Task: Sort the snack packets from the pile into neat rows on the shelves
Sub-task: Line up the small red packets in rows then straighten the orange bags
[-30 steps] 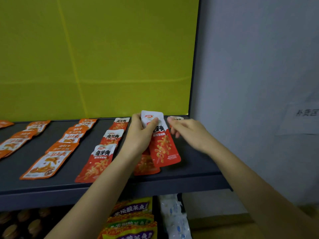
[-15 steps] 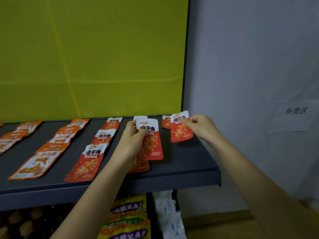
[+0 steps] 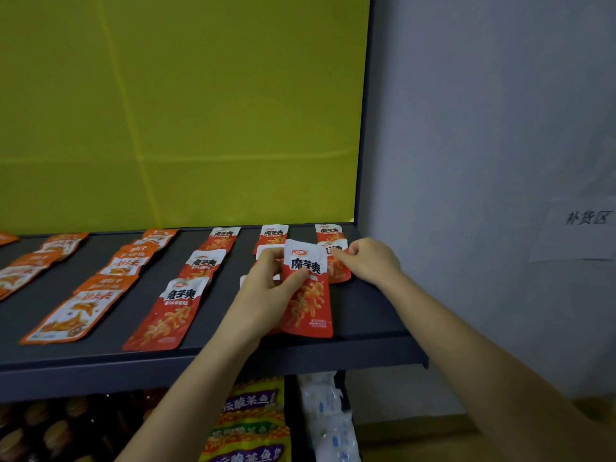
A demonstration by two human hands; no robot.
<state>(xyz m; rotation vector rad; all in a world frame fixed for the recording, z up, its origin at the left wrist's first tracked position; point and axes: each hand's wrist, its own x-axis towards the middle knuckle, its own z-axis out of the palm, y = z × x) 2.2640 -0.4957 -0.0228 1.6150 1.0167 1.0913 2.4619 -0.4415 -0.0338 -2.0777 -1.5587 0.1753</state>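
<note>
Right of the held packet (image 3: 308, 288): second packet (image 3: 336, 265) now down on shelf (image 3: 366, 315), right hand (image 3: 370, 261) pinching its top; left hand (image 3: 266, 288) gripping the stack. Rightmost row growing.

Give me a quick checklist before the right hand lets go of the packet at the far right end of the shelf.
1. Right hand on the placed packet: ok, fingers pinch its top edge.
2. Packet flat on the shelf: cannot tell, the hand hides part of it.
3. In line with the back packet of that row: ok, directly in front of it.
4. Next packet ready in the left hand: ok, held above the shelf.
5. Bare shelf in front for more: ok.
</note>
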